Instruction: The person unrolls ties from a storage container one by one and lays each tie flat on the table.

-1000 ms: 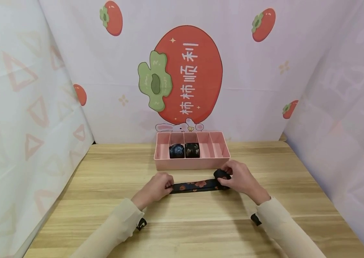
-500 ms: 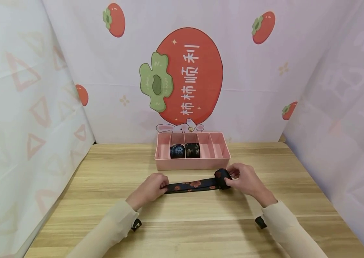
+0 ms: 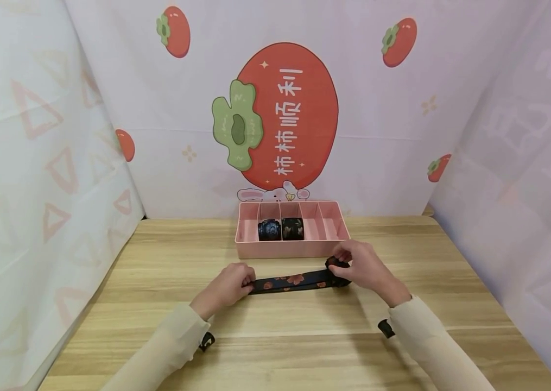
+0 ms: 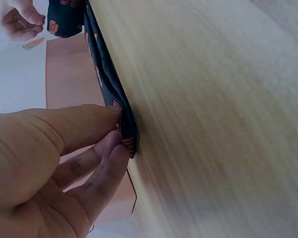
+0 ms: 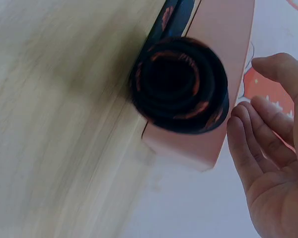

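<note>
A dark necktie with orange flowers (image 3: 287, 281) stretches across the wooden table, with a flat length on the left and a thick roll at its right end. My left hand (image 3: 228, 283) pinches the flat end between thumb and fingers, low against the tabletop in the left wrist view. My right hand (image 3: 365, 267) is at the roll, overlapping it in the head view. In the right wrist view the coiled roll (image 5: 211, 87) shows end-on, and the right hand's bent fingers (image 5: 260, 131) and thumb stand apart from it, above the table.
Behind the necktie stands a pink divided box (image 3: 285, 250). Two of its compartments hold a blue-patterned rolled necktie (image 3: 269, 230) and a black one with tan flowers (image 3: 293, 229). A white printed cloth (image 3: 378, 179) hangs behind the table (image 3: 295, 347).
My left hand shifted slightly left with the tie's end, then stayed still. The right hand drew back right from the roll, then came back over it from above.
</note>
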`<state>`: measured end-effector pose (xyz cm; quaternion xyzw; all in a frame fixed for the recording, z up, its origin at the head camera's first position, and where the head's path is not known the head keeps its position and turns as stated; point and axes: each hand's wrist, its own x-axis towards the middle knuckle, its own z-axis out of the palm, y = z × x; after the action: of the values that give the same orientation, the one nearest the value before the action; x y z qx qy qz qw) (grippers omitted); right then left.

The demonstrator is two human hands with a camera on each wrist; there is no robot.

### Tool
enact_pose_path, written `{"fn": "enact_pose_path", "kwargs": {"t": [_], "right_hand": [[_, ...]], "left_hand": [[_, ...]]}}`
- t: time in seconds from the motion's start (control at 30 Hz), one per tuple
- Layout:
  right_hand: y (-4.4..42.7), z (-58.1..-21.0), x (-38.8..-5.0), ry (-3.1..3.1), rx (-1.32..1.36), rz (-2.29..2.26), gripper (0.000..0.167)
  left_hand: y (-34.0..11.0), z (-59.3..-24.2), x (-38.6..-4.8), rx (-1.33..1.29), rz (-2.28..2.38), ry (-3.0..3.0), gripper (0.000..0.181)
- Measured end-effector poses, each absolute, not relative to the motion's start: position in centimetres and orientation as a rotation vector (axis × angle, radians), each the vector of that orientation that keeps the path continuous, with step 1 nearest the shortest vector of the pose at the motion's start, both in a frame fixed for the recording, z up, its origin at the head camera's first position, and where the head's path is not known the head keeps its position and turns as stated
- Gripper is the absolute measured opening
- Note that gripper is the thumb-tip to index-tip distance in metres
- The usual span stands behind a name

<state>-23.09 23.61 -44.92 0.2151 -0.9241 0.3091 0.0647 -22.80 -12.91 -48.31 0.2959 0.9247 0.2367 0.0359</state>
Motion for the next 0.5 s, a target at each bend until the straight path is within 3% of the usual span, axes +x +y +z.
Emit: {"fn": "enact_pose_path", "kwargs": {"t": [0.2, 0.5], "right_hand": [[22.8, -45.4, -23.3, -2.814, 0.746, 0.832, 0.021], [23.2, -45.5, -23.1, -2.838, 0.609, 0.712, 0.031]], "left_hand": [[-12.9, -48.6, -22.8, 0.897, 0.745, 2.826, 0.006], [-14.0, -49.0, -23.4, 0.885, 0.710, 2.856, 0.009]]}}
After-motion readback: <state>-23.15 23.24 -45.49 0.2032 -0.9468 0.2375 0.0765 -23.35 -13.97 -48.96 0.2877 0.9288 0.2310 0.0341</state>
